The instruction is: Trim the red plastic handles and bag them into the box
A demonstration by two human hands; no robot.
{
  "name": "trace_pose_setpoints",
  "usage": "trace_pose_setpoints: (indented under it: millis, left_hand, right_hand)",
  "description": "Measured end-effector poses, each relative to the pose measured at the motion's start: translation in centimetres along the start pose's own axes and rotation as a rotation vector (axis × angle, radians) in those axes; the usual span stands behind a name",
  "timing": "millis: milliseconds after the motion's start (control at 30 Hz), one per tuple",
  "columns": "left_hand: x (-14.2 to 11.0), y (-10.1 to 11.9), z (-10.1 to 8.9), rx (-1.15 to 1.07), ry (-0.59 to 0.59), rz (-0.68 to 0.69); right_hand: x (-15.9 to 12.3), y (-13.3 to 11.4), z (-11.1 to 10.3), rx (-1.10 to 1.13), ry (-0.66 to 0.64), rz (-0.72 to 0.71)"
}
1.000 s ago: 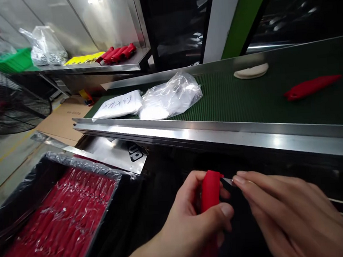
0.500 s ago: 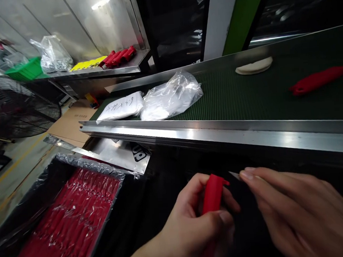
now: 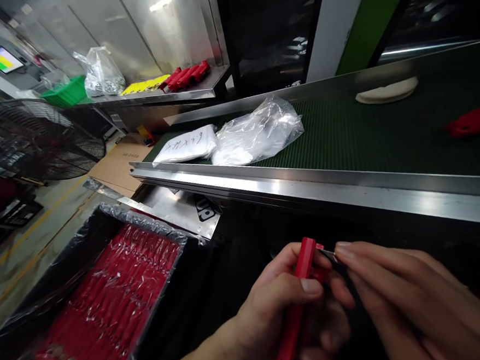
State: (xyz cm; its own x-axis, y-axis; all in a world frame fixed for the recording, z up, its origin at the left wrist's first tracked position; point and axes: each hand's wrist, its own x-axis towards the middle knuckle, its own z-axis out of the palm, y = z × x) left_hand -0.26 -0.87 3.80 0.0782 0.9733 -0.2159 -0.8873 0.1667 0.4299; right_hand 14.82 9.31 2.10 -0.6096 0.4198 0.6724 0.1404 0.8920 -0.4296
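Observation:
My left hand (image 3: 288, 308) is closed round a long red plastic part (image 3: 298, 302), held upright in front of the conveyor's steel rail. My right hand (image 3: 400, 295) pinches a small thin metal blade (image 3: 329, 255), whose tip touches the top edge of the red part. To the lower left lies a black tray (image 3: 84, 251) lined with clear film and filled with several similar red parts (image 3: 116, 293). Another red part (image 3: 472, 121) lies on the green belt at the far right.
The green conveyor belt (image 3: 364, 133) carries two plastic bags (image 3: 257, 135) and a white flat piece (image 3: 388, 90). A steel shelf (image 3: 192, 90) behind holds more red parts, yellow items and a bag. A floor fan (image 3: 35, 139) stands at left, with cardboard on the floor.
My left hand has turned the red part edge-on and tilted it. The blade in my right hand has come back against its top edge. The view has shifted left.

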Motion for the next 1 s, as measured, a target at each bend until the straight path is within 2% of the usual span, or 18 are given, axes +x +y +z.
trace_pose_setpoints:
  millis: [233, 333, 433, 533, 733, 1000]
  left_hand:
    - [-0.3, -0.5, -0.5, -0.028, -0.043, 0.019]
    - [-0.4, -0.8, -0.8, 0.015, -0.091, 0.027]
    - [-0.6, -1.1, -0.8, 0.03, -0.148, 0.054]
    - [-0.5, -0.9, -0.5, -0.07, -0.17, 0.031]
    - [-0.5, -0.4, 0.3, -0.089, -0.073, 0.02]
    - [-0.4, -1.0, 0.0, -0.129, -0.113, 0.031]
  right_hand:
    - [0.2, 0.0, 0.2, -0.005, -0.035, -0.066]
    - [0.2, 0.2, 0.0, -0.039, -0.043, -0.009]
    - [0.2, 0.6, -0.2, -0.015, 0.007, 0.038]
    - [0.0, 0.7, -0.2, 0.023, 0.024, -0.038]
    - [0.0, 0.1, -0.2, 0.029, -0.042, -0.106]
    - [-0.2, 0.1, -0.1, -0.014, -0.042, -0.124]
